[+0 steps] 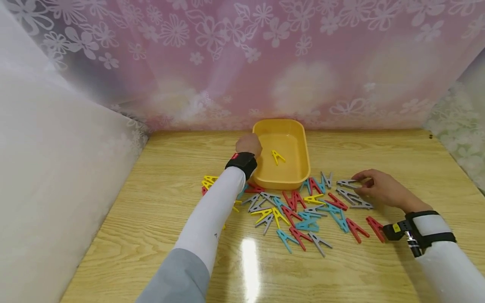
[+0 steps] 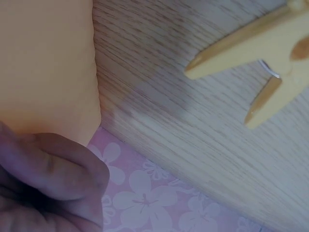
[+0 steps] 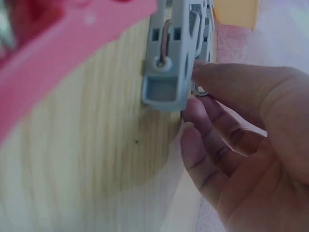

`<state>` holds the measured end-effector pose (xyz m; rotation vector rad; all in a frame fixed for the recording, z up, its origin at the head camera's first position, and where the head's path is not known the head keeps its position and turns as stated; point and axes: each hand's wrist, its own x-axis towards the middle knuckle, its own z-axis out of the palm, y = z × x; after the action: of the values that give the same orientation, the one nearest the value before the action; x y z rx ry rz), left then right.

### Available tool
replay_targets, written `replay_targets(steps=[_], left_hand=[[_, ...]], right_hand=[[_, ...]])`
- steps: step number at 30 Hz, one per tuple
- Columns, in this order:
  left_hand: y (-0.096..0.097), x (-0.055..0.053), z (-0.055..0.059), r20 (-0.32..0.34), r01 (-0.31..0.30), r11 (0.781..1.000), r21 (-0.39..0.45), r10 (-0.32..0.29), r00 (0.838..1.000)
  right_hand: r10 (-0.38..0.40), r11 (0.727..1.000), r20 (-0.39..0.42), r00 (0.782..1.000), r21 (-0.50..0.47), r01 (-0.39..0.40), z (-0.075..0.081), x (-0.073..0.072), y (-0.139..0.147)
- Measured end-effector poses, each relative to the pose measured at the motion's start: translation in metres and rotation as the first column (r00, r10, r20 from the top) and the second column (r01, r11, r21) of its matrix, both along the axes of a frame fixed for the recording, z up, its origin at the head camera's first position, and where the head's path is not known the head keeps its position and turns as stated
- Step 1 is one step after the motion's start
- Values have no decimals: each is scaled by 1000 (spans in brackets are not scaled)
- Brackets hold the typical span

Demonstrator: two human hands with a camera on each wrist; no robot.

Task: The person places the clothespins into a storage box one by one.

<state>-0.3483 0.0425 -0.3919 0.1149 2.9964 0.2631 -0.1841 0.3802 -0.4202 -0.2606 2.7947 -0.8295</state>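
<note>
A yellow plastic basin stands on the table with one yellow clothespin inside. My left hand is at its left rim, fingers curled against the basin wall in the left wrist view; the fingertips are hidden in the head view. Over on the right, my right hand pinches the end of a grey clothespin between thumb and fingers. Other grey clothespins lie just beside and below those fingers. In the right wrist view a grey clothespin lies right by the fingertips.
Red, blue, grey and yellow clothespins are scattered in front of the basin. Some yellow ones lie left of it, partly behind my left forearm. A red clothespin is close to my right wrist. A pink floral curtain hangs behind the table.
</note>
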Motion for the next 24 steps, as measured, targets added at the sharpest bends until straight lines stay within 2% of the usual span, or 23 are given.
replay_targets(steps=[7,13,19,24], left_hand=[[0,-2,-2,-5,8,1000,-8,-8,1000],[-1,-4,-5,-12,18,1000,-14,-18,1000],[-1,-6,-9,-16,26,1000,-4,-26,1000],[0,-1,-3,-6,13,1000,-8,-13,1000]], right_hand=[[-55,998,-24,998,18,55,-1,1,-1],[-112,994,-65,992,-24,111,9,-3,-11],[-147,988,-138,979,-74,137,22,-12,-37],[-156,981,-186,970,-140,131,33,-23,-66]])
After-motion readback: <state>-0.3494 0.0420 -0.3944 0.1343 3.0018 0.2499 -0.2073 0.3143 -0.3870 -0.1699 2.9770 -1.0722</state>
